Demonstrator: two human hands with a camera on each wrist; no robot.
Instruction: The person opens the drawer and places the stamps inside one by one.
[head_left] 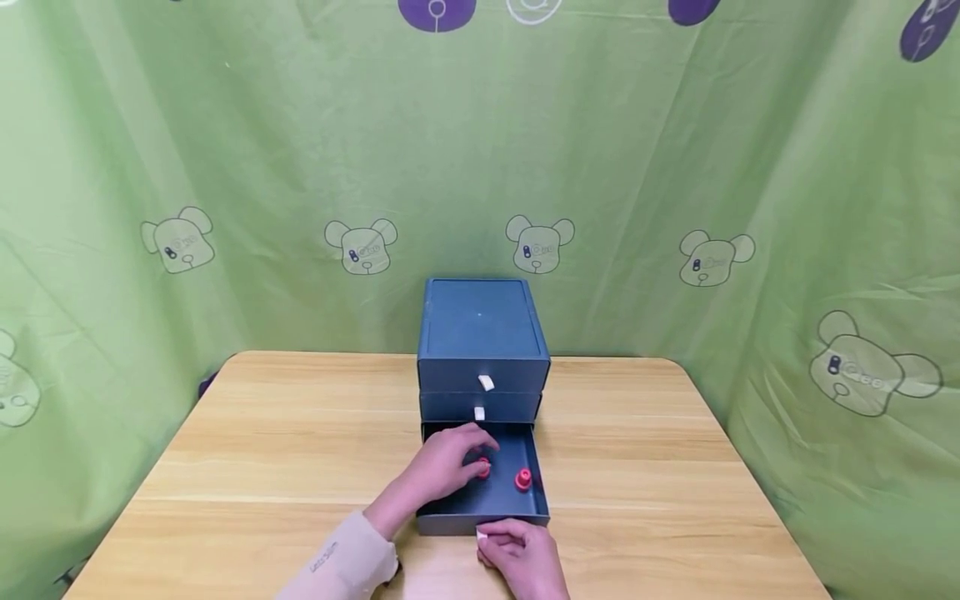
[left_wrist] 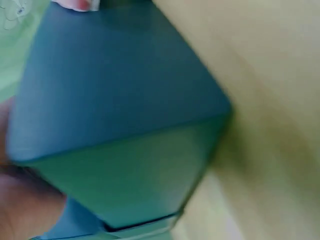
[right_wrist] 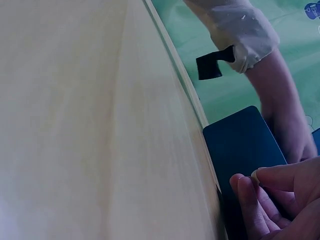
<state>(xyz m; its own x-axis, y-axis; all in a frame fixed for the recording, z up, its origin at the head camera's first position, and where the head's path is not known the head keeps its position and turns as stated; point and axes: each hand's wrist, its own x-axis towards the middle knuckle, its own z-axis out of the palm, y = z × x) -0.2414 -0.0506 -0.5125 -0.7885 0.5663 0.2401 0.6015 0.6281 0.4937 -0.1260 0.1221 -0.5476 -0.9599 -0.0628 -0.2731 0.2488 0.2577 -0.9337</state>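
Note:
A dark blue drawer box (head_left: 483, 321) stands on the table with its bottom drawer (head_left: 480, 523) pulled out. Inside that drawer a small red stepped, cap-like piece (head_left: 523, 479) sits to the right. Another red piece (head_left: 484, 472) is partly hidden by my left hand (head_left: 444, 462), which reaches in over the drawer's left side, thumb beside the piece and fingers apart from the thumb. At the drawer's front, my right hand (head_left: 527, 557) pinches the white pull tab (head_left: 482, 534) between thumb and finger; the right wrist view also shows this pinch.
Two upper drawers stay closed, each with a white tab (head_left: 487, 382) on its front. Light wooden tabletop (head_left: 300, 433) extends to both sides. A green curtain (head_left: 300, 150) with bear heads hangs behind and at the sides.

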